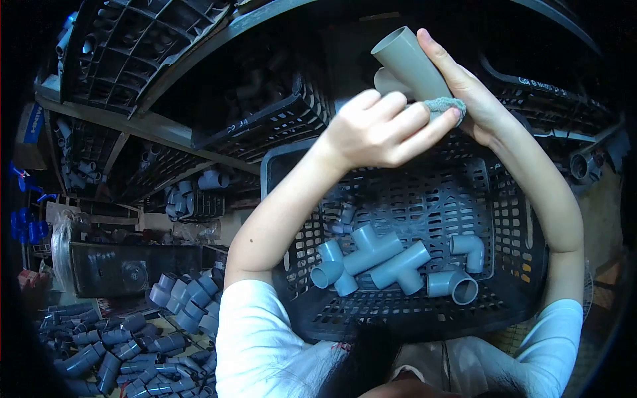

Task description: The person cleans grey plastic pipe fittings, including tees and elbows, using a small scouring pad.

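1. The right hand (474,99) is wrapped round the lower end of a grey pipe fitting (411,63), held up above the far rim of the black basket (511,219). The grip is low on the piece and the open mouth tilts up and away, so the fitting could pivot or slide out if the fingers ease.

2. The left hand (375,129) is curled narrow, fingertips pinching a small grey scouring pad (446,106) against the fitting's side. I'd judge that a hard rub here pushes the piece sideways against the right palm, and that push is what would knock it loose.

3. If it drops, it falls into the basket among the loose fittings (391,259) lying toward the near side. It would be hard to pick out from them.

4. The pad is held by fingertips only; it could slip free and fall through to the basket floor or catch in the lattice holes.

5. The basket seems to rest on the person's lap, though I cannot see what bears it. A jolt of the arms could tip it toward the pile of fittings on the floor (119,351) at the left.
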Available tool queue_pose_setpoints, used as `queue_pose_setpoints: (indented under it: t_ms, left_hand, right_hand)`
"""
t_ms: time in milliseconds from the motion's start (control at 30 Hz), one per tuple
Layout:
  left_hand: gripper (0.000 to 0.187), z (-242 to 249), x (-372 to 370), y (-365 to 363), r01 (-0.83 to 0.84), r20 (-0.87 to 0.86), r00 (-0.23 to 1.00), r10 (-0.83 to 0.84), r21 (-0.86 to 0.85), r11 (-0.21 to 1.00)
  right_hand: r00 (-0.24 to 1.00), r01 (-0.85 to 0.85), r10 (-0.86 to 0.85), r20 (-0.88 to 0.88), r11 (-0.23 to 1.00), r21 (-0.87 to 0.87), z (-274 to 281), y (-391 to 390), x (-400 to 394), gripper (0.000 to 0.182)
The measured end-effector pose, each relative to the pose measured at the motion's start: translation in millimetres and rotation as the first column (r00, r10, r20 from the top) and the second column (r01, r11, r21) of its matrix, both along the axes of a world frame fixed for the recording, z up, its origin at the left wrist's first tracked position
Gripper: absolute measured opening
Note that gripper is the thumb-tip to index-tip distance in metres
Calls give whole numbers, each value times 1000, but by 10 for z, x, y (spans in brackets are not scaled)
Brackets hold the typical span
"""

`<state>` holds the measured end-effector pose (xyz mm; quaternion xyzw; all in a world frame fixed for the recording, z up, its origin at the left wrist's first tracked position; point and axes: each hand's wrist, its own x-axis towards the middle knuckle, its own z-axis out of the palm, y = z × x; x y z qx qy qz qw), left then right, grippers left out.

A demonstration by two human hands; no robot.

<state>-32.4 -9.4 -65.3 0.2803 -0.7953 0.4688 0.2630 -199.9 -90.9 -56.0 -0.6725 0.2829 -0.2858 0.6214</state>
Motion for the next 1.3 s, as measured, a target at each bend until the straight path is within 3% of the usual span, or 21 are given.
queue_pose_setpoints:
  t_ms: [100,133,233,267,300,367,433,500,600,633,667,767,833,900,967,1033,1067,1100,1167,1200,1300]
  left_hand:
    - [41,126,159,-135,43,-203,978,-48,-29,999]
    - [45,130,223,-176,37,-285,958,-36,-4,999]
    - [42,41,154,-80,25,-180,984,-18,42,999]
    - [39,29,69,-42,58,-85,995,-55,26,998]
    - [37,-27,-9,-16,35,11,999,-35,8,999]
    - [36,41,5,-15,32,-13,999,-32,7,999]
    - [40,116,146,-97,-2,-184,983,7,25,1000]
    - [44,112,277,-203,-59,-293,955,46,-35,998]
    - [47,50,158,-61,8,-220,975,14,100,995]
    - [47,20,65,-1,51,-167,986,-24,157,986]
    - [46,-45,-21,17,26,-120,993,-9,138,990]
    - [46,139,130,-49,-45,-196,978,68,121,992]
    - [49,167,296,-153,-82,-325,941,96,57,995]
    - [51,114,281,-86,-70,-300,949,101,112,991]
    - [54,5,123,-11,50,-227,974,-1,208,977]
    - [53,0,8,5,8,-93,996,6,153,988]
    - [51,83,61,-35,21,-97,995,-7,141,990]
    - [50,98,137,-101,-16,-151,988,36,128,992]
    - [49,134,348,-214,-113,-249,959,132,91,989]
    - [48,105,434,-236,-193,-186,963,194,21,981]
    - [46,62,295,-116,-43,-58,997,47,60,997]
  right_hand:
    - [998,-24,18,65,996,90,30,-36,-38,85]
    - [992,-101,94,82,990,95,87,-30,-62,78]
    - [997,-48,42,58,993,109,24,-25,-42,78]
    - [994,-34,21,109,993,111,-79,-97,29,77]
    - [997,-69,67,48,997,31,-111,-128,11,77]
    - [999,-12,11,53,1000,24,-13,-13,23,76]
    - [998,38,-41,43,997,63,64,14,-13,72]
    - [999,-21,18,43,997,70,42,-12,-37,73]
    - [999,-8,5,43,998,62,-16,-5,7,74]
    - [983,147,-148,108,989,22,-92,17,95,72]
    - [987,138,-139,80,990,14,-72,10,85,72]
    - [999,-14,14,44,1000,9,19,-40,-18,73]
    - [999,20,-21,27,999,27,23,-2,6,73]
    - [999,36,-38,19,997,68,17,15,30,73]
    - [999,-34,35,-4,996,78,-1,-51,16,73]
    - [990,140,-138,30,989,-46,-17,-26,72,73]
    - [995,79,-82,61,995,61,57,0,47,75]
    - [988,127,-133,83,989,73,47,8,67,77]
    - [1000,-8,5,31,997,76,-24,-156,0,80]
    - [999,-4,1,35,997,76,-37,-171,-1,80]
    - [999,-29,28,-33,999,-25,-42,-184,3,88]
